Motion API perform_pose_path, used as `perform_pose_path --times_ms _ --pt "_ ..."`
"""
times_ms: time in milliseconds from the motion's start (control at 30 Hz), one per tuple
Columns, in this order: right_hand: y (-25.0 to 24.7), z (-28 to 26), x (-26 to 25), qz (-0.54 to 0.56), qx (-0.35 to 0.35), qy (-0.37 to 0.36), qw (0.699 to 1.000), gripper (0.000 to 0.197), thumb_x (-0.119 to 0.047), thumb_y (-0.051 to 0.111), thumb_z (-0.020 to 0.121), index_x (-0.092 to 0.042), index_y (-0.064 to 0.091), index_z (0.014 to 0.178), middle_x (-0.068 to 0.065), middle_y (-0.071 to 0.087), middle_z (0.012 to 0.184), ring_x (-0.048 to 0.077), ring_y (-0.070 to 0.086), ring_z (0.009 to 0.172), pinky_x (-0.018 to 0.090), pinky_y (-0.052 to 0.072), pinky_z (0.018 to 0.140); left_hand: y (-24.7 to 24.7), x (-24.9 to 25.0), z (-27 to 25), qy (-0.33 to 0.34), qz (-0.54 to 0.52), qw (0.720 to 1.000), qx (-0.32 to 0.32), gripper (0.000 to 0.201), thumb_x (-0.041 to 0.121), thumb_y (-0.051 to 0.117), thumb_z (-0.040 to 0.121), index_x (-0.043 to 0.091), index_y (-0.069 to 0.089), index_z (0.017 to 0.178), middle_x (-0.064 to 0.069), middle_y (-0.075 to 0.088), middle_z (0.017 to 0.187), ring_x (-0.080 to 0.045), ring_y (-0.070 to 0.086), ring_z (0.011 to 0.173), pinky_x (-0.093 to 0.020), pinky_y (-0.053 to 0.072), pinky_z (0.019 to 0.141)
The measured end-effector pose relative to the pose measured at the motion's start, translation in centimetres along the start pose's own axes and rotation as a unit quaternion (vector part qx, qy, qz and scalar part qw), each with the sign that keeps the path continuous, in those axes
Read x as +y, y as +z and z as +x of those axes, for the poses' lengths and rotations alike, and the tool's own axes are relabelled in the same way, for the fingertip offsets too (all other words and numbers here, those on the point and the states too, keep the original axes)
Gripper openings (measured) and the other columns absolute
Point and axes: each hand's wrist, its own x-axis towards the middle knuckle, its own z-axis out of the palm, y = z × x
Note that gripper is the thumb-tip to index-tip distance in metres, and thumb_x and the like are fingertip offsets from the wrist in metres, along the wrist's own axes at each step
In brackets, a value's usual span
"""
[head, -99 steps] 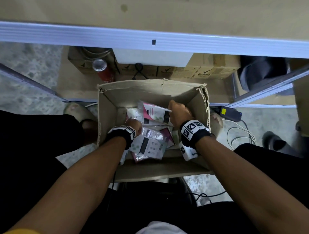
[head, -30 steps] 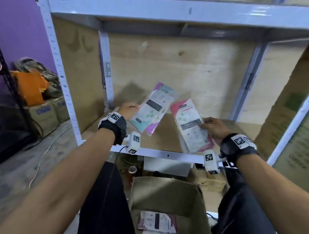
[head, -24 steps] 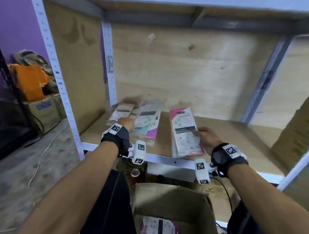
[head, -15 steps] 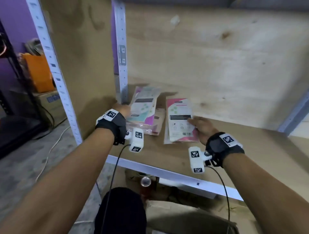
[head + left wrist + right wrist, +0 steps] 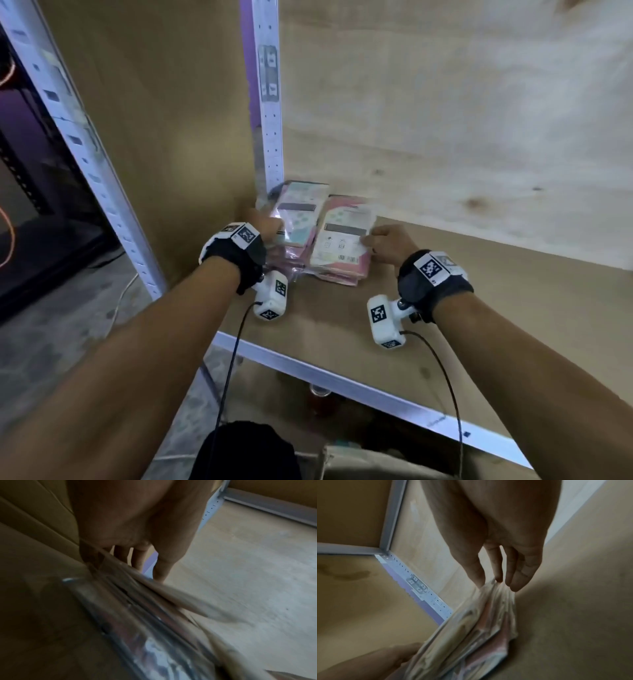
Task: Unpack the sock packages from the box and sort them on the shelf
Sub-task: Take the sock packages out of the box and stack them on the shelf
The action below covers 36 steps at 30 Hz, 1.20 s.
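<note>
Two stacks of sock packages lie in the back left corner of the wooden shelf (image 5: 479,308). My left hand (image 5: 270,224) grips the left edge of a teal and pink package (image 5: 301,212) on top of the left stack. In the left wrist view the left hand (image 5: 137,561) lies over that blurred package (image 5: 154,608). My right hand (image 5: 380,238) pinches the right edge of a pink and white package (image 5: 346,236) on the right stack. In the right wrist view the right hand's fingertips (image 5: 501,580) nip its plastic wrap (image 5: 479,622).
A white perforated post (image 5: 269,102) stands right behind the left stack, with plywood walls at the left and back. The shelf's white front rail (image 5: 342,380) runs under my wrists. The cardboard box's rim (image 5: 359,466) shows below it. The shelf board stretches bare to the right.
Both hands lifted packages out of the box and carried them to the shelf's back left corner. Over the last half second they lowered them onto the two stacks.
</note>
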Motion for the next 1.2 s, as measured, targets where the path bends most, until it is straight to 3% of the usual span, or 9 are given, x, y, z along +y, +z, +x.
perform_pose_path --times_ms 67,133,300,500,600,767,833,1000,1200 --pt "-0.4 -0.3 0.6 0.005 -0.016 -0.016 1.000 0.023 0.000 0.063 0.092 -0.013 0.063 0.073 0.011 0.066 0.092 0.020 0.063 0.076 0.026 0.058 0.068 0.0 -0.1 -0.3 0.011 0.010 1.000 0.006 0.043 0.029 0.066 0.084 0.006 0.063 0.120 -0.016 0.067 0.118 -0.029 0.061 0.087 -0.030 0.042 0.067" --pt "-1.0 -1.3 0.7 0.014 -0.027 -0.026 0.999 0.018 -0.005 0.063 0.094 -0.016 0.065 0.080 0.003 0.065 0.081 0.013 0.056 0.066 0.022 0.048 0.055 -0.2 0.1 -1.0 0.021 0.014 1.000 0.000 0.046 0.034 0.064 0.088 0.008 0.063 0.125 -0.017 0.066 0.123 -0.027 0.059 0.088 -0.029 0.042 0.072" --pt "-3.3 -5.8 0.0 0.029 -0.069 0.008 0.997 0.014 -0.005 0.050 0.100 -0.014 0.053 0.090 0.001 0.046 0.062 0.012 0.041 0.051 0.022 0.034 0.049 -1.7 1.2 -4.8 0.049 -0.016 0.999 0.008 0.045 0.035 0.063 0.091 0.010 0.063 0.128 -0.014 0.067 0.122 -0.033 0.065 0.104 -0.039 0.052 0.095" --pt "-6.8 -14.5 -0.5 -0.008 -0.059 -0.007 0.998 0.012 -0.003 0.054 0.098 -0.005 0.057 0.110 0.016 0.061 0.087 0.021 0.057 0.063 0.023 0.045 0.056 -2.8 3.5 -14.6 0.123 0.030 0.991 0.049 0.031 0.031 0.061 0.091 0.009 0.070 0.111 -0.011 0.070 0.102 -0.028 0.066 0.093 -0.039 0.055 0.089" --pt "-8.7 -19.1 0.0 -0.007 -0.050 -0.014 0.999 0.010 -0.005 0.054 0.099 -0.005 0.058 0.109 0.014 0.062 0.084 0.021 0.058 0.063 0.021 0.045 0.053 -1.8 3.7 -20.1 0.172 0.052 0.983 0.028 0.022 0.033 0.058 0.093 0.017 0.065 0.079 -0.007 0.070 0.096 -0.021 0.059 0.080 -0.028 0.045 0.065" --pt "-10.9 -25.8 2.7 -0.065 -0.044 -0.022 0.997 0.007 -0.007 0.055 0.098 -0.005 0.060 0.104 0.013 0.065 0.083 0.019 0.059 0.062 0.020 0.046 0.054 0.8 2.6 -27.9 0.242 0.007 0.969 -0.044 0.024 0.029 0.063 0.095 0.013 0.075 0.108 -0.003 0.071 0.113 -0.020 0.062 0.112 -0.026 0.046 0.092" --pt "-11.4 -28.1 4.4 -0.102 -0.047 -0.027 0.993 0.007 -0.008 0.056 0.098 -0.004 0.060 0.102 0.013 0.065 0.082 0.019 0.057 0.061 0.022 0.045 0.054 1.8 1.9 -30.6 0.253 0.006 0.965 -0.074 0.027 0.033 0.063 0.095 0.015 0.074 0.111 -0.003 0.072 0.116 -0.021 0.064 0.110 -0.032 0.048 0.099" --pt "-12.4 -32.2 9.0 -0.167 -0.060 -0.019 0.984 0.006 -0.007 0.057 0.097 -0.003 0.059 0.093 0.016 0.065 0.080 0.026 0.058 0.063 0.026 0.044 0.053 5.2 -0.7 -35.7 0.224 -0.032 0.963 -0.143 0.024 0.030 0.064 0.094 0.009 0.070 0.084 -0.009 0.072 0.082 -0.022 0.065 0.076 -0.036 0.055 0.085" --pt "-11.8 -34.7 15.4 -0.243 -0.073 0.009 0.967 0.008 -0.011 0.061 0.093 -0.009 0.067 0.089 0.007 0.072 0.075 0.017 0.066 0.060 0.028 0.054 0.060 10.7 -4.9 -38.7 0.200 0.019 0.951 -0.237 0.021 0.026 0.062 0.097 0.012 0.070 0.084 0.001 0.070 0.074 -0.010 0.062 0.060 -0.014 0.045 0.054"
